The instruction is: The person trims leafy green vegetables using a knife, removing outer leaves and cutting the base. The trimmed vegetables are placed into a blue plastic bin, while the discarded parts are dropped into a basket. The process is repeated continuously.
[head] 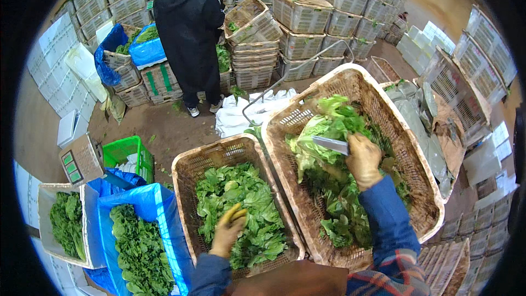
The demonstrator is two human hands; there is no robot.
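Observation:
My right hand [363, 160], in a tan glove, grips a broad-bladed knife [330, 144] over the large dirt-stained plastic crate [415, 160] on the right. The blade points left across a head of leafy lettuce [314, 131], with more leaves lying below it. Gloved too, with yellowish fingers, my left hand [230, 228] is over the smaller crate [185, 189] beside it, just above loose green lettuce [259, 213]. Nothing shows in the left hand, and its fingers look partly spread.
Blue-lined box [164, 230] and foam box [84, 230] hold greens at left, below a scale display [72, 167]. Behind them is a green crate [141, 156]. A person in black [187, 37] stands ahead, near stacked crates [302, 14]. A bent metal rod [283, 78] reaches over white bags [246, 111].

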